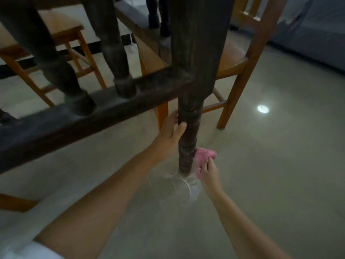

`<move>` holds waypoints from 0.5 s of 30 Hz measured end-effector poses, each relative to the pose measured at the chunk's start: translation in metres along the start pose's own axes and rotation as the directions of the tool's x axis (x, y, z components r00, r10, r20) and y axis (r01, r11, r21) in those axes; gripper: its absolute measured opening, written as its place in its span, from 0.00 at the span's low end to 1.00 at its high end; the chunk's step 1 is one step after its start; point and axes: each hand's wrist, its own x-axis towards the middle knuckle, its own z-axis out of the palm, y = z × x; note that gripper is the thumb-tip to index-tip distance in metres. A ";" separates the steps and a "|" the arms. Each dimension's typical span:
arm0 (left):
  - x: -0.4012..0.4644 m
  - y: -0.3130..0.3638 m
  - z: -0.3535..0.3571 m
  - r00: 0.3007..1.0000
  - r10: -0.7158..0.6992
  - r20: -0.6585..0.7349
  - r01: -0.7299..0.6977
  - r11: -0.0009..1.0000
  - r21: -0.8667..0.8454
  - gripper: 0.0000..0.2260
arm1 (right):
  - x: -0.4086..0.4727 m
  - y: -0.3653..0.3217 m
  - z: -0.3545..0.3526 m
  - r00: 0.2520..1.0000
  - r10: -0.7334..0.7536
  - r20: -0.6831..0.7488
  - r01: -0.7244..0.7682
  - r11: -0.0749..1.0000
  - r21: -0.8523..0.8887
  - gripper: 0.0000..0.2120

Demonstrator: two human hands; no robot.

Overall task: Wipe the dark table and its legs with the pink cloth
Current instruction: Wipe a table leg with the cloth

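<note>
Head view: left hand [170,134] grips the dark leg [188,135] midway, fingers curled round it; right hand [210,173] pinches the pink cloth [203,157] against the leg's foot. This leg seems nearly wiped; the rail [93,114] beside it looks dusty.

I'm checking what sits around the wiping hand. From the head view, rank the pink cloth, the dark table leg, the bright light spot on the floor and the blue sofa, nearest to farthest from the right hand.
1. pink cloth: held in the right hand.
2. dark table leg: just left of it.
3. light spot: on the floor, up and right.
4. blue sofa: far top right.
</note>
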 end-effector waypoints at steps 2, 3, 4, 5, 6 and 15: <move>-0.023 -0.002 -0.004 0.982 -0.189 -0.016 0.190 0.972 0.140 0.23 | -0.021 -0.034 -0.026 0.998 -0.054 0.043 0.059 0.992 -0.110 0.10; -0.036 0.000 -0.007 0.958 -0.288 -0.010 0.285 0.942 0.178 0.23 | -0.029 -0.049 -0.040 0.994 -0.088 0.062 0.098 0.978 -0.184 0.10; -0.052 0.006 -0.010 0.929 -0.370 0.008 0.361 0.912 0.194 0.24 | -0.038 -0.063 -0.053 0.988 -0.119 0.097 0.141 0.952 -0.271 0.11; -0.068 0.012 -0.012 0.905 -0.425 0.030 0.410 0.887 0.213 0.25 | -0.048 -0.073 -0.065 0.980 -0.144 0.136 0.184 0.915 -0.358 0.13; -0.084 0.023 -0.017 0.887 -0.458 0.048 0.434 0.866 0.248 0.25 | -0.059 -0.087 -0.077 0.975 -0.142 0.173 0.204 0.881 -0.427 0.14; -0.202 0.182 -0.097 0.833 -0.522 0.182 0.356 0.758 0.547 0.27 | -0.193 -0.244 -0.124 0.840 -0.236 0.489 0.530 0.553 -0.643 0.15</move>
